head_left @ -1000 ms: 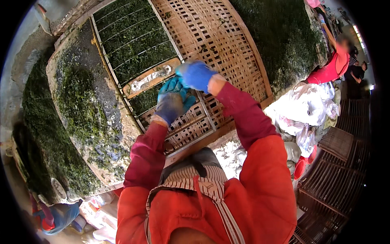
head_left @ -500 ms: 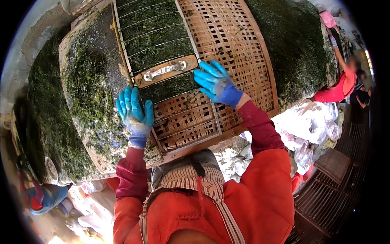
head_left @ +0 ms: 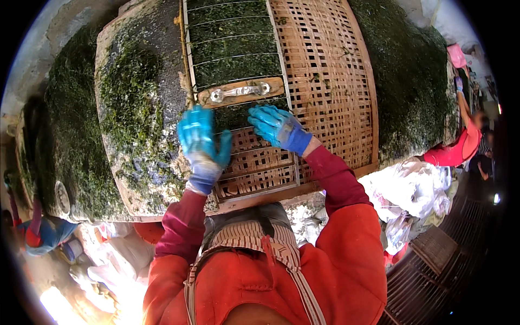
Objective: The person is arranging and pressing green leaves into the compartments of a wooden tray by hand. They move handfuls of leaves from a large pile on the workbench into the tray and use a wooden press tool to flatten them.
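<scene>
My left hand (head_left: 203,135), in a blue-coated glove, is slightly blurred, fingers stretched out and thumb apart. It lies over the left edge of a slatted frame (head_left: 297,172) near the lower left end of a handled wooden block (head_left: 241,93). My right hand (head_left: 273,127), gloved alike, rests its extended fingers on the strip of green shreds (head_left: 233,117) just below the block. Neither hand holds anything. The block, with a metal handle on top, sits across the frame on the dark green layer (head_left: 233,46). Beneath lies a woven bamboo tray (head_left: 330,86), bare through the frame's nearest slots.
A yellowish stick (head_left: 187,59) lies along the frame's left side. Loose green shreds (head_left: 132,81) cover a stone-like surface at left; a dark green mound (head_left: 403,81) stands at right. White plastic bags (head_left: 417,187) lie below. Other people work at far right (head_left: 455,149) and lower left (head_left: 51,233).
My right hand has moved left off the frame's right edge onto the green strip. My left hand has shifted inward over the frame's left edge. The whole view has swung slightly.
</scene>
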